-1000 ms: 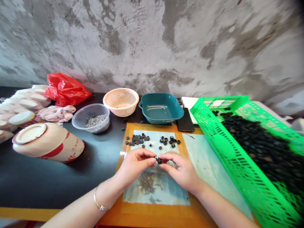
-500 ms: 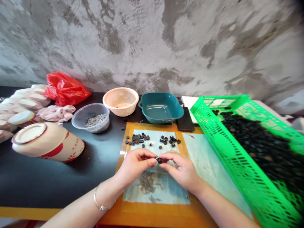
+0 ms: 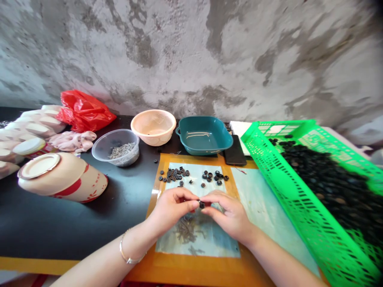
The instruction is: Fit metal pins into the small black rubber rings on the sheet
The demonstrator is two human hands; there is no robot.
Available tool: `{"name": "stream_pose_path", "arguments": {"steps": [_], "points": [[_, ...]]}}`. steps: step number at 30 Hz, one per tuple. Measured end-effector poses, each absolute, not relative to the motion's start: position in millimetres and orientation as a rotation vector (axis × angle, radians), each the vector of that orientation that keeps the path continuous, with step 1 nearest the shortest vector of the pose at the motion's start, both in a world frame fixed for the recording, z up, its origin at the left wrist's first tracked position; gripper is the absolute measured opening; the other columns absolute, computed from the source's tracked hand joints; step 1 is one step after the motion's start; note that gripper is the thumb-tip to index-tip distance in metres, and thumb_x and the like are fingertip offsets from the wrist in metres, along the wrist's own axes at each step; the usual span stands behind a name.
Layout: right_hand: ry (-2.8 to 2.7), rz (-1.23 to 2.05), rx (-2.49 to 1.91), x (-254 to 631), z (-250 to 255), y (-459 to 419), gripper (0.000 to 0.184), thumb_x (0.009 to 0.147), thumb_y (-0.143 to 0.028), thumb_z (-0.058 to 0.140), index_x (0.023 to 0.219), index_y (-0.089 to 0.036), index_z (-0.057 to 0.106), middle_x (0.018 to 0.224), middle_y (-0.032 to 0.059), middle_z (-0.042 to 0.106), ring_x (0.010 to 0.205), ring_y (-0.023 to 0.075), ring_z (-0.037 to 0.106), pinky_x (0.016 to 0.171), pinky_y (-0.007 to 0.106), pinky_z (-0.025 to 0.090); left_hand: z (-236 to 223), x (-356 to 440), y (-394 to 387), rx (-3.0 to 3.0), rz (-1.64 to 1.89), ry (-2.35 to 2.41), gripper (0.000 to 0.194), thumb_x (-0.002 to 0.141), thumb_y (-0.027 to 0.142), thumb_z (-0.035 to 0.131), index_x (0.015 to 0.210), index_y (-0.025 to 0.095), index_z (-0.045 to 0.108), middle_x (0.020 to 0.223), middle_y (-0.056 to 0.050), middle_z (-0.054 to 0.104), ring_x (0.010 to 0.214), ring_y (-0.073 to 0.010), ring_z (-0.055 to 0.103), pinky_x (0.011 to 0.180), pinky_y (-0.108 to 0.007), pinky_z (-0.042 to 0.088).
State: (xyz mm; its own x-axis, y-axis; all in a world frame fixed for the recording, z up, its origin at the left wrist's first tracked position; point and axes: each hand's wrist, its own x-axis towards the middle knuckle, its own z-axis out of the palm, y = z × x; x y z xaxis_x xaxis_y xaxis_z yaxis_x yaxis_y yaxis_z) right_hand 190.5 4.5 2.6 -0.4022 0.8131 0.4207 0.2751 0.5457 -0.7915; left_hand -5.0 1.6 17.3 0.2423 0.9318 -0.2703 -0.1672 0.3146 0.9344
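My left hand [image 3: 172, 209] and my right hand [image 3: 229, 213] meet fingertip to fingertip above a pale sheet on an orange mat [image 3: 191, 271]. Both pinch one small black ring [image 3: 201, 205] between them. Under the hands lies a small heap of thin metal pins [image 3: 186, 229]. Just beyond the fingers, several loose black rings [image 3: 176, 174] lie in two clusters on the sheet. A thin bracelet circles my left wrist.
A tilted green basket [image 3: 287, 191] full of black rings fills the right. Behind the mat stand a teal dish [image 3: 204, 135], a peach bowl [image 3: 153, 126] and a clear bowl of pins [image 3: 116, 148]. Stacked paper bowls [image 3: 60, 178] and a red bag [image 3: 83, 111] sit at the left.
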Motion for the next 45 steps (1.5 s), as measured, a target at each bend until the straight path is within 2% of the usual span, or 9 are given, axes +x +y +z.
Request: {"name": "stream_pose_path", "arguments": {"steps": [8, 18, 29, 45], "points": [[-1.96, 0.766, -0.792, 189, 1, 5, 0.022, 0.085, -0.016, 0.068, 0.104, -0.026, 0.068, 0.083, 0.0005, 0.073, 0.075, 0.0146, 0.067, 0.07, 0.027, 0.054, 17, -6, 1, 1.006, 0.899, 1.037, 0.02, 0.065, 0.031, 0.079, 0.064, 0.014, 0.07, 0.062, -0.001, 0.065, 0.059, -0.0124, 0.057, 0.06, -0.024, 0.044], [-1.861, 1.021, -0.977, 191, -1, 0, 0.019, 0.082, -0.021, 0.071, 0.1, -0.026, 0.072, 0.088, 0.0004, 0.076, 0.077, 0.0142, 0.072, 0.073, 0.023, 0.057, 15, -8, 3, 1.018, 0.844, 1.061, 0.024, 0.068, 0.034, 0.076, 0.061, 0.014, 0.066, 0.058, -0.001, 0.064, 0.057, -0.0122, 0.055, 0.06, -0.024, 0.042], [-1.914, 0.84, -0.86, 189, 6, -1, 0.02, 0.083, -0.017, 0.07, 0.101, -0.025, 0.069, 0.086, 0.0006, 0.074, 0.079, 0.0132, 0.069, 0.075, 0.023, 0.055, 19, -7, 0, 0.98, 0.883, 0.988, 0.023, 0.067, 0.034, 0.079, 0.061, 0.014, 0.067, 0.06, -0.001, 0.064, 0.056, -0.0114, 0.056, 0.058, -0.023, 0.043], [-1.913, 0.86, -0.852, 194, -1, -1, 0.025, 0.085, -0.017, 0.068, 0.108, -0.027, 0.064, 0.089, 0.001, 0.07, 0.082, 0.0151, 0.068, 0.073, 0.026, 0.054, 24, -6, -2, 0.952, 0.942, 0.992, 0.018, 0.067, 0.029, 0.078, 0.063, 0.015, 0.067, 0.062, 0.0, 0.063, 0.057, -0.0114, 0.056, 0.059, -0.024, 0.042]]}}
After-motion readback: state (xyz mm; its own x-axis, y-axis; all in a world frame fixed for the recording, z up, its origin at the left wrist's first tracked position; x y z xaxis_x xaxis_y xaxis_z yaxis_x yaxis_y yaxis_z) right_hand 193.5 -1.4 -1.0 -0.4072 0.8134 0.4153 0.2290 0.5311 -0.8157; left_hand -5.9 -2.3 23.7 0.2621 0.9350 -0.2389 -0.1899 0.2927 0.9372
